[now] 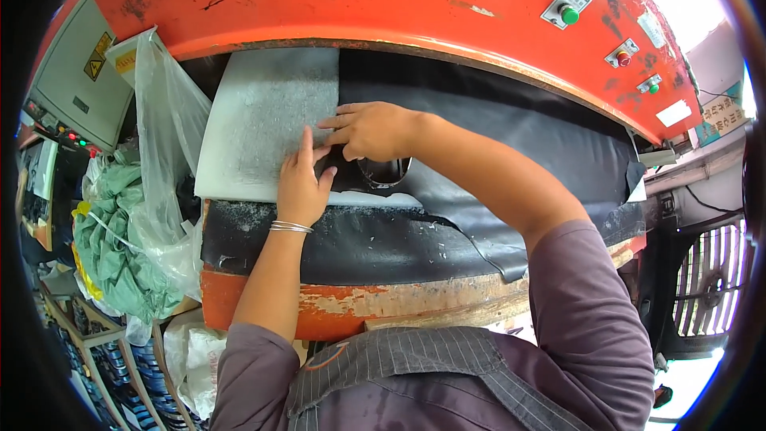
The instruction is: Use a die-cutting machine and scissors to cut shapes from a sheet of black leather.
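A large black sheet (511, 136), leather-like and smooth, lies across a white cutting board (255, 112). On the sheet's left part stands a dark metal band bent into a loop, like a cutting die (386, 184), partly covered by my right hand and wrist. My right hand (373, 131) reaches left over the sheet's edge, fingers stretched toward the bare board. Just below it, my left hand (305, 181) rests at the board beside that edge, index finger pointing away and thumb apart. The fingertips of both hands nearly meet. No held thing shows in either hand.
A red machine beam (359, 4) with green and red buttons spans the far side. A worn black pad (359, 243) covers the near ledge. To the left hang clear plastic (163, 112) and green bags (120, 247), beside a grey electrical cabinet (84, 72).
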A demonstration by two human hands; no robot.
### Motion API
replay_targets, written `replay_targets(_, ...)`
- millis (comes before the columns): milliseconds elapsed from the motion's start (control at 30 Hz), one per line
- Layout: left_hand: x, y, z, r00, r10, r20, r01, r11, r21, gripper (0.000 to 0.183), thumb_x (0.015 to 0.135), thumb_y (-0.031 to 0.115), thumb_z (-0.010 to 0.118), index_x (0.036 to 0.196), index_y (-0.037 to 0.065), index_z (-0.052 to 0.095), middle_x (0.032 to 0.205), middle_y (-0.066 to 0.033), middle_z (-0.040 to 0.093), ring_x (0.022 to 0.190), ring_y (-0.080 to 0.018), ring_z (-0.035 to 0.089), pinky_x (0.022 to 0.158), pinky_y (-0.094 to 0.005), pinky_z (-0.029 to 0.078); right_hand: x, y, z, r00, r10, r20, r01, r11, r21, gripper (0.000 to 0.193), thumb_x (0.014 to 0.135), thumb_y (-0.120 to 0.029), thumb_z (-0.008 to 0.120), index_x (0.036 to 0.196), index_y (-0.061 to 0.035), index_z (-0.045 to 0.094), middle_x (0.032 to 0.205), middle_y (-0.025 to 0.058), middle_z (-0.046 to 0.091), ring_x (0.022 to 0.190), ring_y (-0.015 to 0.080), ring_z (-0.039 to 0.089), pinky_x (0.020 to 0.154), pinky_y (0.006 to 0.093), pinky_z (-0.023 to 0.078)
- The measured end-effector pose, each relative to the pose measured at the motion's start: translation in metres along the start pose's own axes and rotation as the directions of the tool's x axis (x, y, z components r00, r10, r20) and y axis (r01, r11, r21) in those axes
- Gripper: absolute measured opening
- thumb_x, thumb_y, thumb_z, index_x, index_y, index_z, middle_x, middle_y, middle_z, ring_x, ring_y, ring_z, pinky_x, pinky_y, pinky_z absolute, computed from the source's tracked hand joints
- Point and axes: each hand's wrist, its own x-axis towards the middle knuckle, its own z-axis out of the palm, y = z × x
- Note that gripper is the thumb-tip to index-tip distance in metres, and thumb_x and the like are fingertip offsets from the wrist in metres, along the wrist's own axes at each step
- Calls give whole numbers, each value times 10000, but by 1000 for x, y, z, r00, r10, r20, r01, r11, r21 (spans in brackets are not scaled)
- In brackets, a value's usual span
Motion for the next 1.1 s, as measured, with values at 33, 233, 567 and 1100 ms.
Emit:
replay_targets(33, -2, -1, -1, 1000, 0, -6, 0, 1000, 3, 783, 819, 93, 641, 1471, 8, 216, 1178, -127, 649, 1100, -342, 549, 991, -443, 376, 2, 3, -1, 996, 9, 88, -8, 1000, -12, 110, 805, -158, 609, 813, -111, 708, 1189, 46, 611, 1241, 242, 488, 1050, 409, 381)
replay_targets(233, -19, -2, -6, 1000, 19, 14, -20, 996, 84, 724, 879, 109, 586, 1480, 23, 190, 1188, -69, 656, 1128, -310, 554, 1064, -433, 341, -54, -13, -21, 911, 411, -35, -406, 909, 94, 122, 824, -190, 637, 847, -72, 664, 990, 89, 633, 998, 272, 586, 795, 421, 502)
replay_targets(567, -17, 1, -4, 998, 62, -10, -61, 991, 119, 593, 885, 58, 518, 1438, 13, 307, 1161, -64, 670, 1109, -267, 585, 1051, -434, 370, -71, -69, 67, 261, 944, -199, -702, 328, 632, 173, 855, -163, 607, 880, 8, 629, 893, 194, 629, 852, 386, 603, 748, 436, 484)
replay_targets(1100, -30, -3, -5, 996, 68, -49, -65, 996, 68, 582, 814, 22, 557, 1377, -16, 413, 1114, -129, 681, 1068, -277, 623, 1018, -427, 398, -89, -95, 90, 452, 838, -306, -619, 542, 569, 638, 715, -302, 794, 1247, -30, 571, 1283, 141, 584, 1170, 348, 527, 1043, 430, 363)
